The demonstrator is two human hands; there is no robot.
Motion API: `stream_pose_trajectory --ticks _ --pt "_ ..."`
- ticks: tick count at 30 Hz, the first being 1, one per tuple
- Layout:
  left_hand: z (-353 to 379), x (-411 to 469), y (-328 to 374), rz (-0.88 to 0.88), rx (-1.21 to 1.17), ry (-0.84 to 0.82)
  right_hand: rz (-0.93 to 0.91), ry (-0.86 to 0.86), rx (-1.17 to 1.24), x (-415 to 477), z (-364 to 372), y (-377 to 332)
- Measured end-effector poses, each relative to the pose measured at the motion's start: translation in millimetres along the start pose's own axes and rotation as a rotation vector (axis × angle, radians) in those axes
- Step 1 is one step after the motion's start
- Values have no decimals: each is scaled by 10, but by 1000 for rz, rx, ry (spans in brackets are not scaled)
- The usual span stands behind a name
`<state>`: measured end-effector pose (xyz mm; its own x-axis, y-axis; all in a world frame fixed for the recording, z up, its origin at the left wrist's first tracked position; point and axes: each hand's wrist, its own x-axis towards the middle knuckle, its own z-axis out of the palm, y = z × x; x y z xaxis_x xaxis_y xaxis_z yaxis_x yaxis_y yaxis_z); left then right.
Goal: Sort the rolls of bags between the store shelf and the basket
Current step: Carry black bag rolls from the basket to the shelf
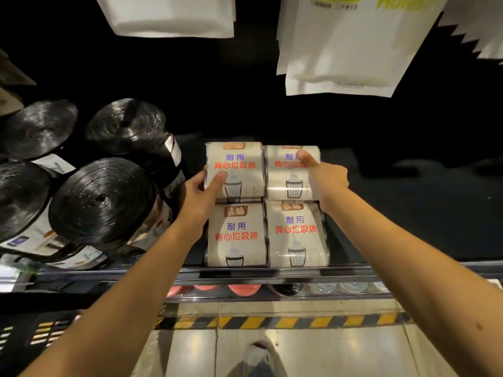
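On the store shelf (272,270): four white packs of bag rolls (265,205), squared together. Left hand (202,190) and right hand (325,176) clasp the rear pair's outer sides, thumbs on top, likely aligning them.
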<state>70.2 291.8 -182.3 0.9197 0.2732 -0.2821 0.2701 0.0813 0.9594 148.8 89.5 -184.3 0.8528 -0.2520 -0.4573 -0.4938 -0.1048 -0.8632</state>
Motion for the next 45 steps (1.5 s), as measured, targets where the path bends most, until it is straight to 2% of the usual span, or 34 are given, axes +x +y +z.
stream_pose_trajectory --ticks 4,14,20,24,28,31,33,36,39,45 --pt "-91 26 -42 56 45 -38 -57 -1 -144 20 -23 21" --pt "-58 57 -65 133 143 68 -118 63 -262 5 2 21" --pt "138 27 -71 54 146 243 -85 108 -249 -36 62 10" --pt "111 46 -63 44 132 210 -89 103 -283 -26 50 -11" --pt "97 20 24 21 217 190 -120 69 -326 0 27 -19" --pt "64 -67 176 1 409 224 -137 69 -386 -54 1 -52" --pt "24 -214 271 104 545 189 -157 68 -494 -186 -24 -70" --pt "-42 -517 406 205 756 71 -267 -31 -714 -574 -64 -62" --pt "-99 -912 599 157 883 -29 -396 -61 -827 -1057 -127 -61" --pt "-480 -1707 762 102 974 -121 -525 -320 -913 -1989 -131 -34"
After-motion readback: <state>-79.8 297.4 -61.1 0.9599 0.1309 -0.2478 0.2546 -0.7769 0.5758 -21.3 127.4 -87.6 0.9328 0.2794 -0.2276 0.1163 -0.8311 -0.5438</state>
